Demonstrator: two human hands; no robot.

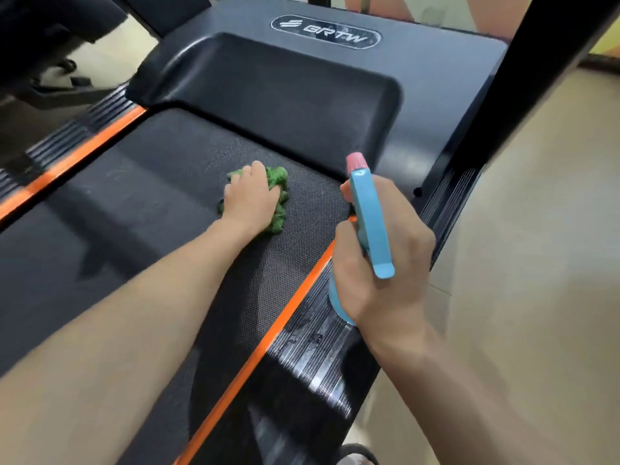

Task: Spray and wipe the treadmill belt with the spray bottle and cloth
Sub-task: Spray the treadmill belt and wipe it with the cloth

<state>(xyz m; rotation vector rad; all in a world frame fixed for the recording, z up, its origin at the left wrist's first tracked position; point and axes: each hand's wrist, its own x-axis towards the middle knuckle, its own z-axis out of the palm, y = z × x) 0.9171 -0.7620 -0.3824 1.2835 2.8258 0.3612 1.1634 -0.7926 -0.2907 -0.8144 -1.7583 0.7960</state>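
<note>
Your left hand presses the cloth flat on the belt, fingers curled over the bunched green fabric near the belt's front end, just short of the motor cover. Risk 1: the cloth is wadded, so only part of it probably meets the belt; expect streaks unless you keep pressure even. Risk 2: push too far forward and the cloth may catch in the gap under the motor cover. Your right hand grips the bottle around its neck, fingers wrapped tight, nozzle pointing forward and up, above the right side rail. You cannot tell whether a finger rests on the trigger. Risk 3: an unintended squeeze would likely send spray onto the motor cover, not the belt. The belt is black and finely textured, with a faint pale smear left of the cloth. Orange strips border it on both sides. The right side rail is ribbed and shows wet droplets; wet ribs could be slippery underfoot. Beige floor lies to the right.
</note>
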